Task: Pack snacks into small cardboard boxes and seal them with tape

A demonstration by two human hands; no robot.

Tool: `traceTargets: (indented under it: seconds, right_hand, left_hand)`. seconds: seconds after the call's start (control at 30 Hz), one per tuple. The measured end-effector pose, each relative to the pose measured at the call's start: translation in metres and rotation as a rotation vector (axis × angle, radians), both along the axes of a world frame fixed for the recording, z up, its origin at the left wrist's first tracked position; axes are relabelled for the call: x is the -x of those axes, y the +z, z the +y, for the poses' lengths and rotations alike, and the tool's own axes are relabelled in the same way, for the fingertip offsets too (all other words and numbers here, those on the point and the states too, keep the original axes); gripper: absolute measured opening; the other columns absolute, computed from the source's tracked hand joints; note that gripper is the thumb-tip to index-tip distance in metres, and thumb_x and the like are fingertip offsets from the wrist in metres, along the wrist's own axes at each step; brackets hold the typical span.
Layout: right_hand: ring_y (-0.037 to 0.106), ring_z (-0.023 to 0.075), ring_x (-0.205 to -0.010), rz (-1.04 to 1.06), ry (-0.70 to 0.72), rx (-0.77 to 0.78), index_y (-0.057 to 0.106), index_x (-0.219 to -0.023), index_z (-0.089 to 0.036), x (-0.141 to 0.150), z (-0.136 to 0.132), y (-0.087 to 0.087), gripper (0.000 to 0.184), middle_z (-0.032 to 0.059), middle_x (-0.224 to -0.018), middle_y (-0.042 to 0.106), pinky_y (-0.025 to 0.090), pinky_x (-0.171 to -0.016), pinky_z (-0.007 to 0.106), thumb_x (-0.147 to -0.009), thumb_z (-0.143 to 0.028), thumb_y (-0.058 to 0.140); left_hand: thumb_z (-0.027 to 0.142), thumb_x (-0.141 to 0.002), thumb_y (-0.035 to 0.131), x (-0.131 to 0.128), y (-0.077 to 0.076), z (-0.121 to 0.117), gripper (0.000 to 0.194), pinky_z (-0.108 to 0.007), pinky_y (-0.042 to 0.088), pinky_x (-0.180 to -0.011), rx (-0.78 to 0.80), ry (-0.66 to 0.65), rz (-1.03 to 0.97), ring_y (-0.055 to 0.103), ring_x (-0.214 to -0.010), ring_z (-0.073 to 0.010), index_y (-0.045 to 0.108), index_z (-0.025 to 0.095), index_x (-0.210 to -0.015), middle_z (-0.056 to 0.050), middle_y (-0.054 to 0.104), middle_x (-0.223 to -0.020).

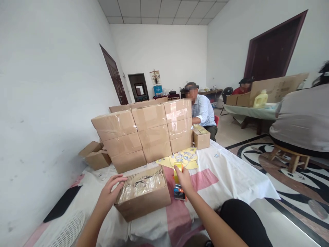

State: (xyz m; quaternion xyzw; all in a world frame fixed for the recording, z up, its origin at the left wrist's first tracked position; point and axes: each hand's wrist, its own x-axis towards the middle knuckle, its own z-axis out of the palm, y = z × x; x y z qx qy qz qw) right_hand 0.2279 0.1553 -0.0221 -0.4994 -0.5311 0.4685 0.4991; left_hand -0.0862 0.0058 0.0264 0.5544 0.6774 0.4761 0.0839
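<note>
Right hand (184, 179) closed around yellow tool (177, 168); carton (146, 203) just left of that grip. Left hand (111, 188), fingers apart, touches carton's far-left edge; light, even pressure should steady it.

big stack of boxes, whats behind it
Above the stack, a cardboard edge shows behind it, and a person in light blue is partly visible past its right end. The stack hides anything lower down.
</note>
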Motion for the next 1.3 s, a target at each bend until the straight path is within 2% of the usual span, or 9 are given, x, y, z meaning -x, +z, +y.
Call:
traceTargets:
  seconds: [0.2,0.3,0.4,0.5,0.57,0.77,0.9,1.17,1.3]
  right_hand:
    - [0.070,0.0274,-0.086,-0.012,0.012,-0.006,0.064,-0.088,-0.017,0.000,0.000,0.000,0.040,0.0118,-0.092,0.075,0.050,-0.074,0.033,-0.085,-0.056,0.056]
    - [0.069,0.0271,-0.083,-0.022,0.000,0.012,0.063,-0.085,-0.018,0.001,0.000,0.000,0.038,0.0119,-0.089,0.074,0.049,-0.072,0.033,-0.086,-0.055,0.056]
    - [0.069,0.0278,-0.082,-0.028,-0.016,0.025,0.063,-0.082,-0.019,0.003,0.001,-0.001,0.037,0.0111,-0.083,0.073,0.049,-0.068,0.032,-0.085,-0.055,0.058]
    - [0.069,0.0275,-0.081,-0.022,-0.014,0.033,0.064,-0.084,-0.018,0.004,0.003,-0.003,0.037,0.0101,-0.080,0.073,0.048,-0.066,0.032,-0.085,-0.055,0.058]
    - [0.069,0.0269,-0.081,-0.019,-0.012,0.032,0.064,-0.085,-0.018,0.005,0.003,-0.003,0.038,0.0103,-0.081,0.074,0.048,-0.066,0.031,-0.084,-0.055,0.057]
    - [0.069,0.0258,-0.081,-0.011,-0.009,0.032,0.061,-0.081,-0.018,0.004,0.004,-0.004,0.038,0.0101,-0.081,0.073,0.048,-0.066,0.030,-0.083,-0.055,0.058]
    - [0.069,0.0269,-0.080,0.001,-0.003,0.031,0.059,-0.078,-0.019,0.006,0.007,-0.008,0.037,0.0099,-0.078,0.072,0.048,-0.065,0.031,-0.083,-0.056,0.058]
    - [0.071,0.0292,-0.089,0.048,0.058,-0.005,0.060,-0.089,-0.019,0.005,0.005,-0.013,0.037,0.0119,-0.087,0.073,0.051,-0.070,0.033,-0.087,-0.055,0.053]
    - [0.071,0.0278,-0.090,0.081,0.198,-0.062,0.063,-0.099,-0.018,-0.004,-0.001,-0.017,0.032,0.0103,-0.097,0.075,0.055,-0.077,0.035,-0.082,-0.045,0.060]
  left_hand:
    - [0.056,-0.084,0.057,-0.007,0.008,-0.008,0.035,-0.052,0.043,-0.107,-0.046,0.052,0.244,0.064,-0.114,-0.0353,0.080,0.029,-0.086,-0.011,0.072,-0.115]
    - [0.053,-0.087,0.058,-0.033,0.009,-0.013,0.030,-0.060,0.031,-0.114,-0.013,0.039,0.483,0.061,-0.121,-0.0389,0.081,0.034,-0.092,-0.008,0.073,-0.121]
    - [0.053,-0.090,0.058,-0.071,-0.003,-0.012,0.038,-0.060,0.021,-0.119,0.055,-0.075,0.662,0.058,-0.129,-0.0388,0.073,0.041,-0.122,-0.005,0.069,-0.134]
    - [0.056,-0.086,0.063,-0.103,-0.023,-0.008,0.058,-0.055,0.036,-0.110,0.045,-0.105,0.761,0.059,-0.128,-0.0405,0.063,0.032,-0.140,-0.011,0.067,-0.136]
    - [0.050,-0.087,0.063,-0.114,-0.032,-0.006,0.058,-0.050,0.044,-0.103,-0.005,-0.061,0.840,0.061,-0.124,-0.0392,0.063,0.026,-0.140,-0.012,0.071,-0.129]
    - [0.034,-0.093,0.057,-0.116,-0.026,-0.009,0.043,-0.040,0.047,-0.099,-0.162,0.044,1.016,0.066,-0.115,-0.0277,0.065,0.022,-0.133,-0.009,0.060,-0.146]
    - [0.034,-0.093,0.058,-0.114,-0.025,-0.007,0.045,-0.042,0.036,-0.110,-0.212,0.014,1.052,0.065,-0.120,-0.0277,0.063,0.022,-0.136,-0.007,0.069,-0.135]
    - [0.032,-0.092,0.058,-0.119,-0.021,-0.008,0.049,-0.041,0.016,-0.121,-0.250,0.060,1.066,0.062,-0.124,-0.0266,0.060,0.020,-0.139,-0.007,0.067,-0.138]
    - [0.034,-0.090,0.061,-0.122,-0.015,-0.008,0.049,-0.053,0.005,-0.124,-0.295,0.120,1.056,0.055,-0.131,-0.0339,0.062,0.021,-0.137,-0.007,0.066,-0.139]
